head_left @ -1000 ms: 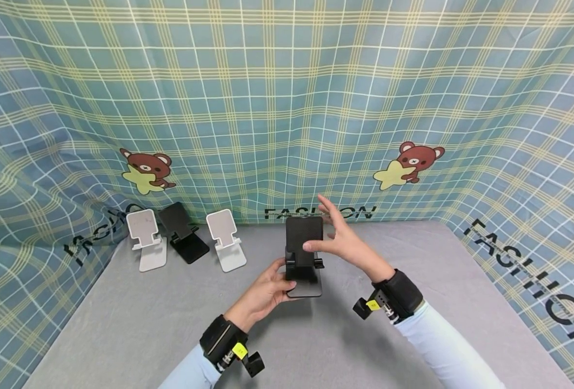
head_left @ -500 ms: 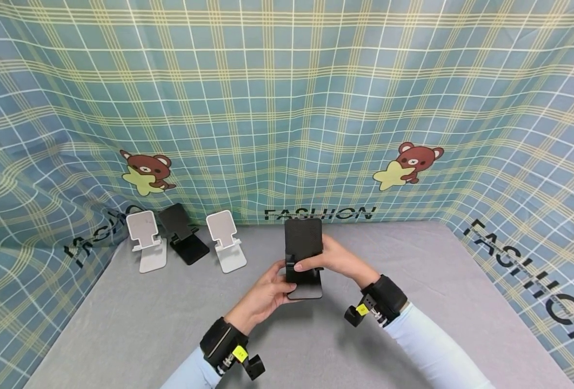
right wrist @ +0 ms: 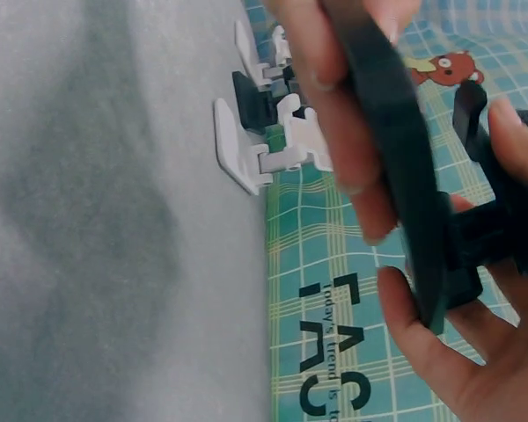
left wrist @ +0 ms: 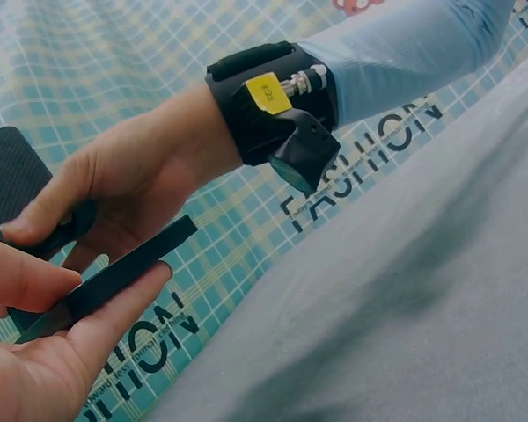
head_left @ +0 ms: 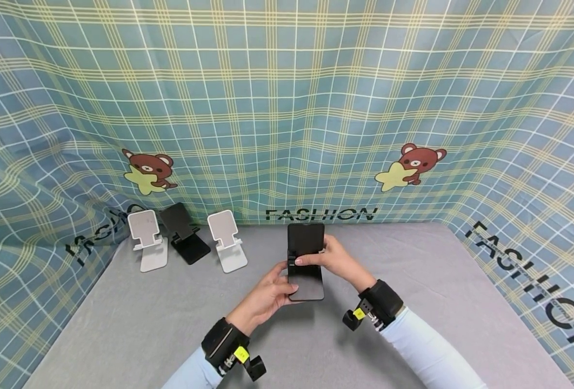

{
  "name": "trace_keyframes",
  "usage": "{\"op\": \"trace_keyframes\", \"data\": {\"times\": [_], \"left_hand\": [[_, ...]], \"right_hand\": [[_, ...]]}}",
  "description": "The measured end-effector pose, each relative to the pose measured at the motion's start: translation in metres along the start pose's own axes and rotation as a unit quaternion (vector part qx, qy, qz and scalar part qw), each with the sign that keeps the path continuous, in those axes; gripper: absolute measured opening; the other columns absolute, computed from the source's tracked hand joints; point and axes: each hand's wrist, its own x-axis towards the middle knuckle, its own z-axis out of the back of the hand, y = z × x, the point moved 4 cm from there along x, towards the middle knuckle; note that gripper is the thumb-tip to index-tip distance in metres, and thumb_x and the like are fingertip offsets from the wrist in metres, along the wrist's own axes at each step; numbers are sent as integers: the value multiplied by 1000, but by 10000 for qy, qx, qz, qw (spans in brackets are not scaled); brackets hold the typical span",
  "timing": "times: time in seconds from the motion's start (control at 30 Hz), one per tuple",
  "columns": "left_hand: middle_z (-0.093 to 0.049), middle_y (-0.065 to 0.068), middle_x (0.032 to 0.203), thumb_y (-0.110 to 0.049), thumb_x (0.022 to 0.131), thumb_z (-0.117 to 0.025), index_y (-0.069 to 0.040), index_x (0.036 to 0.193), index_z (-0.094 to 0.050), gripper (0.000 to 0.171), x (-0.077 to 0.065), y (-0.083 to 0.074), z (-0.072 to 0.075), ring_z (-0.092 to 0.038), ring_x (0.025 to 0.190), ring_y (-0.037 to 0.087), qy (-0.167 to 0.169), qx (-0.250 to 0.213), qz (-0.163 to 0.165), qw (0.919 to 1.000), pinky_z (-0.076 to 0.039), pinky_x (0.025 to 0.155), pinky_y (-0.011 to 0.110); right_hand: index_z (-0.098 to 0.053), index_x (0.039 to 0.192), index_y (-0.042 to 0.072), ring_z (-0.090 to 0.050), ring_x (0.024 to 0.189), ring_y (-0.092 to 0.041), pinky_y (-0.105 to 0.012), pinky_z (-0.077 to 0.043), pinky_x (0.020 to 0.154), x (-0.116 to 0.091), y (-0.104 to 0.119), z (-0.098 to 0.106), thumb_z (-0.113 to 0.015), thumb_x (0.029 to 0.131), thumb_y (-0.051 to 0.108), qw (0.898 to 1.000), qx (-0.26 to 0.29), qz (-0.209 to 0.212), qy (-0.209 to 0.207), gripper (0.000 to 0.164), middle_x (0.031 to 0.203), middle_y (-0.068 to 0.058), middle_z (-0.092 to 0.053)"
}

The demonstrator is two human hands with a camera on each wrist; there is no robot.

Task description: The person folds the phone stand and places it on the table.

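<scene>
A black folding phone stand (head_left: 306, 237) is held up over the middle of the table by both hands. My left hand (head_left: 262, 296) pinches its base plate (left wrist: 132, 274) at the lower left, thumb on top and fingers underneath. On the right side, my right hand (head_left: 338, 259) grips the stand near the hinge, its thumb lying across the front and the fingers mostly hidden behind. In the right wrist view the base (right wrist: 396, 132) shows edge-on, with the hinge joint (right wrist: 480, 230) beside the right hand's fingers.
At the back left of the grey table (head_left: 170, 319) stand a white phone stand (head_left: 143, 227), a black phone stand (head_left: 176, 220) and another white phone stand (head_left: 222, 229). A plaid curtain (head_left: 287, 108) hangs behind and on both sides.
My right hand has come down and left from beside the upper plate, its spread fingers closing on the stand near the hinge. The upper plate's top edge sits slightly lower. The left hand keeps its hold.
</scene>
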Motion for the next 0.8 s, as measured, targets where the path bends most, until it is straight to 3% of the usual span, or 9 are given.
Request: {"op": "trace_keyframes", "data": {"times": [0.17,0.33,0.57,0.8], "left_hand": [[-55,17,123,13,87,-43,1,145,-13,66,0,2,-1,-65,98,16,0,8,-79,10000,-53,91,43],[-51,22,129,13,88,-42,1,144,-15,64,1,3,-2,-65,99,17,35,57,-66,10000,-53,90,41],[-50,26,131,12,89,-42,0,146,-15,64,1,3,-1,-65,98,16,-6,126,48,9999,-55,88,37],[-45,30,135,12,90,-42,1,145,-15,63,0,6,0,-64,101,18,42,115,87,9999,-54,89,37]], "right_hand": [[-70,104,5,-64,84,-15,-30,-51,78,4,-6,0,-80,76,15,9982,21,52,-594,32,95,-9,-70],[-70,106,0,-66,83,-11,-27,-53,76,1,5,-1,-78,77,8,9954,96,126,-941,32,100,-17,-70],[-69,107,-3,-66,82,-14,-28,-54,74,-8,22,-3,-75,79,5,9958,-19,211,-893,29,101,-20,-69],[-68,109,1,-65,84,-15,-31,-53,75,-2,-1,-1,-74,81,13,9981,14,35,-619,31,100,-16,-69]]}}
